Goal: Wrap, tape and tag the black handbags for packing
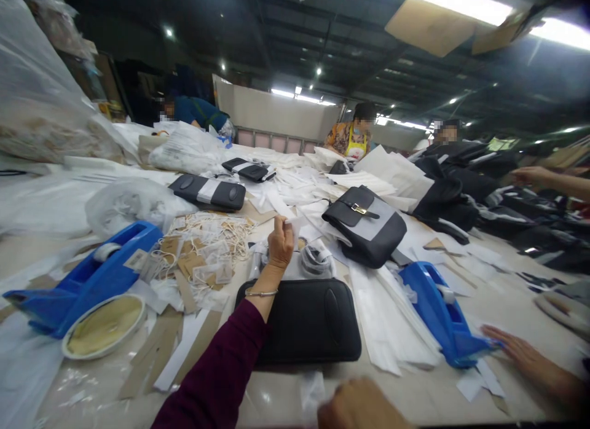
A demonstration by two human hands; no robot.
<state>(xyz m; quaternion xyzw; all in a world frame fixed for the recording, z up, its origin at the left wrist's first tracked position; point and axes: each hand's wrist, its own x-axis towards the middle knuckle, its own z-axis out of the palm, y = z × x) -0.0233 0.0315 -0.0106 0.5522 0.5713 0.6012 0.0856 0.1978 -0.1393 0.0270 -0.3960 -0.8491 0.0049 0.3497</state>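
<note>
A black padded case (pixel 313 321) lies flat at the front middle of the table. My left hand (pixel 280 241), with a bangle at the wrist, reaches over it; its fingers are closed on a white paper piece (pixel 297 226). Behind the case is a coiled grey strap (pixel 316 260). My right hand (pixel 362 404) is at the bottom edge, blurred, in front of the case; its fingers are curled out of sight and whatever it holds is hidden. A clear plastic piece (pixel 312 392) lies beside it. A black and grey bag (pixel 366 223) stands behind to the right.
Blue tape dispensers (pixel 96 275) stand left and right, with a dish of yellow paste (pixel 105 326) and string tags (pixel 207 251). A co-worker's hand (pixel 530 355) touches the right dispenser (pixel 437 312). White paper strips (pixel 387 318) and black bags (pixel 207 192) lie around. People work behind.
</note>
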